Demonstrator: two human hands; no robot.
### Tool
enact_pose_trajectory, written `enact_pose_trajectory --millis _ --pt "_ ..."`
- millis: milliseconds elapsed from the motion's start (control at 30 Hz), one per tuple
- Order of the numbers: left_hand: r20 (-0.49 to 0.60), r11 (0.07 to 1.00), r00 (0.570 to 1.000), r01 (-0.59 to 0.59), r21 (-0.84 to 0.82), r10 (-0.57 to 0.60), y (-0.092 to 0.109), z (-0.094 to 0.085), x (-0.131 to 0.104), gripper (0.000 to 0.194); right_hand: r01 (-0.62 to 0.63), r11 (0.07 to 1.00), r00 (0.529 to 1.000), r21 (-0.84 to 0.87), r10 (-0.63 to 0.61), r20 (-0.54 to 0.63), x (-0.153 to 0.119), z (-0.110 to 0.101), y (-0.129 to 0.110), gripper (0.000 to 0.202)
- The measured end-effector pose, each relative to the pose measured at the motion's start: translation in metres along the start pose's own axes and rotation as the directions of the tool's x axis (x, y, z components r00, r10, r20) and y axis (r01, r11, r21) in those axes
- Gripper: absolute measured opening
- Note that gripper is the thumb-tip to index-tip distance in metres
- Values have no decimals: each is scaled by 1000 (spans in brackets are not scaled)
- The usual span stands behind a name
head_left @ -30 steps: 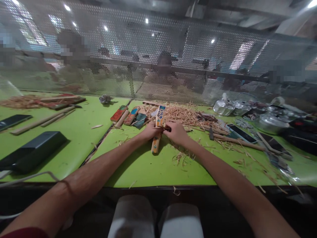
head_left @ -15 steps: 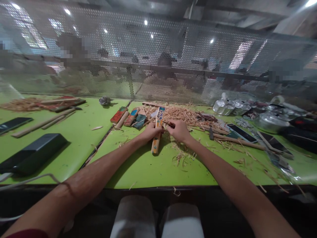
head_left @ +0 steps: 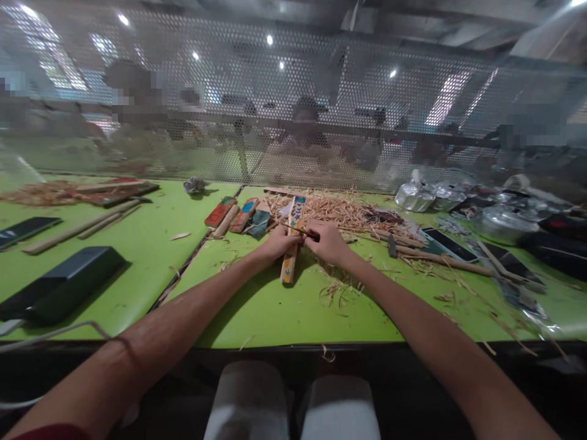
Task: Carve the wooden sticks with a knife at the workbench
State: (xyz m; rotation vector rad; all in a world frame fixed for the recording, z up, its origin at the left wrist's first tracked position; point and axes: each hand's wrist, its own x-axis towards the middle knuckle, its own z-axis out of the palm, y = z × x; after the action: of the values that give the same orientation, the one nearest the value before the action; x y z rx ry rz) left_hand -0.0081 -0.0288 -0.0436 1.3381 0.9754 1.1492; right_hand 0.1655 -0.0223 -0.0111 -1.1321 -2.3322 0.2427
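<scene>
My left hand [head_left: 275, 242] is closed around the middle of a narrow painted wooden block [head_left: 288, 269], which slants away from me with blue marks at its far end and yellow patches on the near one. In my right hand [head_left: 329, 243], closed beside it, is a thin dark stick-like tool [head_left: 296, 229] lying across the block's upper face. Its exact kind and tip are too small to make out. Left of the block lie a red painted block [head_left: 220, 211], an orange and blue one [head_left: 244, 215] and a dark green scrap [head_left: 258, 224].
Wood shavings [head_left: 334, 211] are heaped behind my hands. To the right are a hammer [head_left: 440, 261], a phone [head_left: 448, 243] and foil-like silver objects [head_left: 414, 194]. A black case [head_left: 62, 284] and wooden sticks [head_left: 77, 229] lie left. A perforated screen [head_left: 275, 140] borders the green table.
The thin tool has swung left, from beside the block's right edge to across its face. My right hand has shifted slightly left with it. My left hand and the block stay put.
</scene>
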Motion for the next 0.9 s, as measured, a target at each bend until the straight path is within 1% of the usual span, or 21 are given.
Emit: enact_pose_trajectory --millis 167,367,500,700,900 --pt "-1 999 999 49 -20 -49 2 1 1 9 11 1000 1000 -29 -11 5 -1 -3 -5 14" --pt "-27 998 998 61 -20 -62 9 5 -4 5 -40 998 999 -41 39 -25 -1 -7 -9 13" --pt "-42 996 996 77 -38 -78 14 7 -7 4 -62 998 997 10 63 -51 -1 -8 -10 15" --pt "-27 997 997 73 -40 -74 13 7 -8 8 -70 995 995 73 75 -69 -2 -8 -10 16" --pt "-28 996 997 69 -53 -71 14 8 -10 7 -48 995 998 90 50 -26 0 -6 -6 12"
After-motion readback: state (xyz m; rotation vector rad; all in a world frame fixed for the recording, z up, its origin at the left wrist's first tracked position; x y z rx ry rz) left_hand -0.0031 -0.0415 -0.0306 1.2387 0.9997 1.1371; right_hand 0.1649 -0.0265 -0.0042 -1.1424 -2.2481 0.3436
